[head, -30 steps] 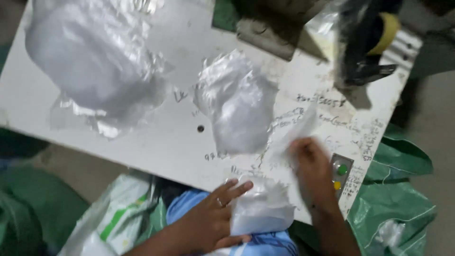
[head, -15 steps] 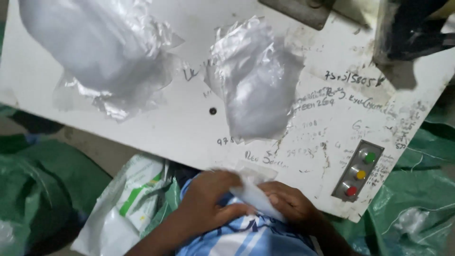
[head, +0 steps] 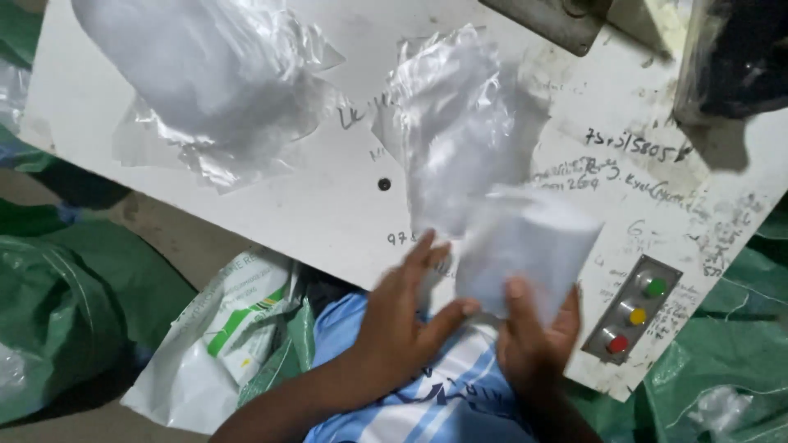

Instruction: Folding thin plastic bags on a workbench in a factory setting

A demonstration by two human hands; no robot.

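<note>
At the near edge of a white table (head: 328, 197), both my hands hold up a small clear plastic bag (head: 525, 246), blurred by motion. My right hand (head: 533, 336) grips the bag's lower edge with the thumb on its front. Beside it, my left hand (head: 402, 320) has its fingers spread and its thumb touching the bag's lower left corner. Just behind the bag lies a crumpled heap of clear plastic bags (head: 451, 123). A larger stack of plastic bags (head: 205, 74) lies at the table's far left.
A panel with green, yellow and red buttons (head: 634, 316) sits at the table's near right edge. A dark machine part (head: 739, 57) stands at the far right. Green sacks (head: 57, 303) and a white printed bag (head: 230, 328) lie on the floor to my left.
The small bag has come up from my lap to above the table edge. Before that, my right hand drew back from the table and both hands met on the bag at my lap.
</note>
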